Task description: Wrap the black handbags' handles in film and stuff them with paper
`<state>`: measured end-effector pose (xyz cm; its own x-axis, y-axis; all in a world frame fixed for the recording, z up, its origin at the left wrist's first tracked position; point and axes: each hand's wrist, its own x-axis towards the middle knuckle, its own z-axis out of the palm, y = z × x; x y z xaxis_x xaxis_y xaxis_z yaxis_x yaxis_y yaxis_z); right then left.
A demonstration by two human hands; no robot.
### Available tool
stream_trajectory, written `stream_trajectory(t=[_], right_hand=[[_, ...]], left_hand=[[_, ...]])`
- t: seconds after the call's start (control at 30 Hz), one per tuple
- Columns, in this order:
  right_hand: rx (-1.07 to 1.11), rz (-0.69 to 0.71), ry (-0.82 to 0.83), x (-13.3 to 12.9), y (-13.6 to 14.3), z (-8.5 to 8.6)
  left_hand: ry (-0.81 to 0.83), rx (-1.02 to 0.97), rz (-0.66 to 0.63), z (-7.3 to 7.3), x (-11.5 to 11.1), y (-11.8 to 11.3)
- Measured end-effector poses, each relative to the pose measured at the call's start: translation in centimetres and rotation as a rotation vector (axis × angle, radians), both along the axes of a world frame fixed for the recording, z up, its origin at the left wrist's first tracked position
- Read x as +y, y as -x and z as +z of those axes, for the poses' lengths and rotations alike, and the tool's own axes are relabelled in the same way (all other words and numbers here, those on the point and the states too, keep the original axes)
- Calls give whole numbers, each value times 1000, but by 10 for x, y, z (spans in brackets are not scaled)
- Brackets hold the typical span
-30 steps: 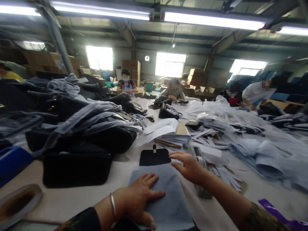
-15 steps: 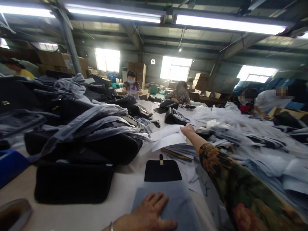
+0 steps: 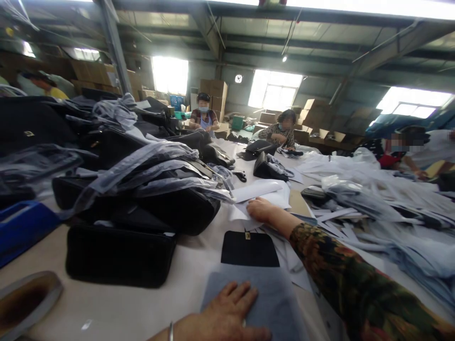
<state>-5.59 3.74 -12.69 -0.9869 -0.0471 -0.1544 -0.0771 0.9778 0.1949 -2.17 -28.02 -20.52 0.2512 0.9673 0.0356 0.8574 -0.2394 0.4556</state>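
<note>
My left hand [image 3: 231,308] lies flat, fingers spread, on a blue-grey sheet [image 3: 280,303] at the bottom centre. A black flap with a gold clasp [image 3: 250,253] shows just beyond the sheet's upper edge. Farther forward, my right hand [image 3: 261,210] has its fingers curled down at the white papers [image 3: 277,189]. Whether the fingers pinch a sheet is hidden. Left of the flap stands a black bag [image 3: 119,258].
Black bags with translucent wrapping [image 3: 142,184] are heaped on the left, near a blue bin [image 3: 26,232] and a tape roll [image 3: 28,303]. White wrapping [image 3: 355,170] covers the right side. Scissors [image 3: 241,175] lie mid-table. Several people work beyond.
My right hand has come back toward me and to the left, nearer the black flap. My left hand stays flat on the sheet. The whole view has shifted slightly.
</note>
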Motion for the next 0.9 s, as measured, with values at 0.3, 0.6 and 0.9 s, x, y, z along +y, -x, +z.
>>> stream_trajectory(t=[0.3, 0.6, 0.9], right_hand=[[19, -275, -93, -4, 2, -16], [20, -210, 57, -8, -20, 22], [291, -162, 202, -25, -84, 51]], left_hand=[[-30, 0, 27, -22, 6, 1], [41, -66, 155, -22, 12, -2], [2, -19, 29, -6, 6, 1]])
